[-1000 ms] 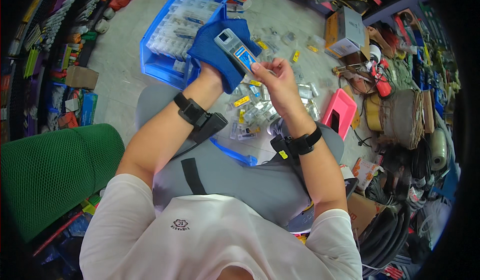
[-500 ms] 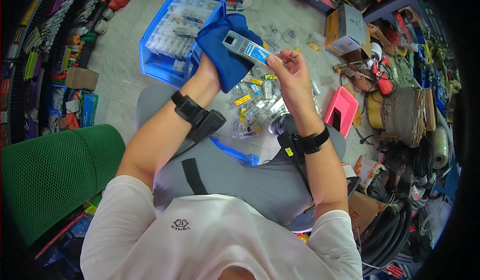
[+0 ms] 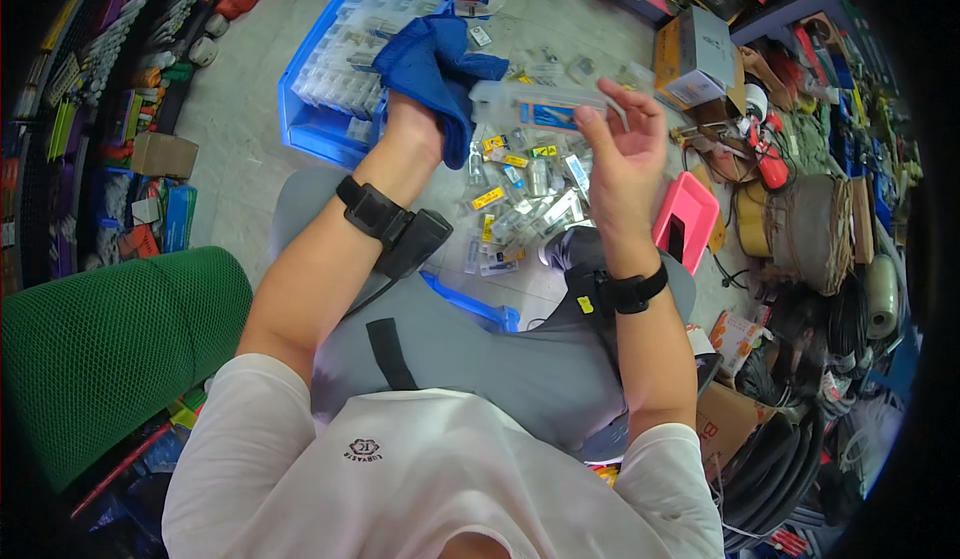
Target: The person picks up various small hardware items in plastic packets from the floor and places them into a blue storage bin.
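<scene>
Though apparently partway along, probably not finished, to judge by the floor. Pinching a blue-labelled clear case by its right end in the right grip, raised above the floor. Holding that case just beside a blue cloth, draped over the left grip; cannot tell whether open or closed there, because of the covering. Already stowed, seemingly: rows of clear containers in the blue bin. Likely remaining: many small packages lying loose on the floor, plus the clear case itself, not yet put down.

Right hand grips clear case beside blue cloth.
</scene>
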### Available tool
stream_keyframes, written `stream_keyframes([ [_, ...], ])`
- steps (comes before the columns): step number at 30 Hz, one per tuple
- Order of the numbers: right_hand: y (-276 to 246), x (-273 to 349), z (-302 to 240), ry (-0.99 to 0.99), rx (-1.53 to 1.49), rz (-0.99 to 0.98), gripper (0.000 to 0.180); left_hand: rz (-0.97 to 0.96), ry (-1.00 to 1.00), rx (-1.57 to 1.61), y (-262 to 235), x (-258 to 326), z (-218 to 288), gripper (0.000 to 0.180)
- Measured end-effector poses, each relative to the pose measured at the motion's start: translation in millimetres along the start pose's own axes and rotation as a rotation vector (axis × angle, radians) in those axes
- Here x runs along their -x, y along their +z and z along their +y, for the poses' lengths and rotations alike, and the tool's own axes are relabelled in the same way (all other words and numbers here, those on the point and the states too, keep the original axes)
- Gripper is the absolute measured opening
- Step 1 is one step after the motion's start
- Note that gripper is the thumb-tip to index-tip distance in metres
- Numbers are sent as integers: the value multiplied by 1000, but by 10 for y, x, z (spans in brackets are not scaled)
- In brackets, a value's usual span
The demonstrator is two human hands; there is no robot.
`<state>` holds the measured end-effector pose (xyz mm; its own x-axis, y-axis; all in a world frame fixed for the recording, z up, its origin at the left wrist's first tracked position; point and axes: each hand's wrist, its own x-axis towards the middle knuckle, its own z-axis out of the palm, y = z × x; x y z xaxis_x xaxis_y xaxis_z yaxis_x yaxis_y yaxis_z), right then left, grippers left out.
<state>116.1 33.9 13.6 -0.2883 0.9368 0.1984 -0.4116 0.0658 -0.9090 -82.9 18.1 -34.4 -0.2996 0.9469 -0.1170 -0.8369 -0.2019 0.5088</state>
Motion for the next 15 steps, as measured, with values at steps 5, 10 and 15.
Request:
stream_keyframes([
  [5, -68, -78, -89, -180, 127, -21, 45, -122, -49, -130, 295, 186, -118, 25],
  [10, 10, -12, -95, -145, 120, -84, 43, -558, 354, -1342, 303, 424, -364, 44],
  [15, 49, 4, -33, -135, 119, -162, 37, -329, -552, -409, 376, 482, -450, 71],
])
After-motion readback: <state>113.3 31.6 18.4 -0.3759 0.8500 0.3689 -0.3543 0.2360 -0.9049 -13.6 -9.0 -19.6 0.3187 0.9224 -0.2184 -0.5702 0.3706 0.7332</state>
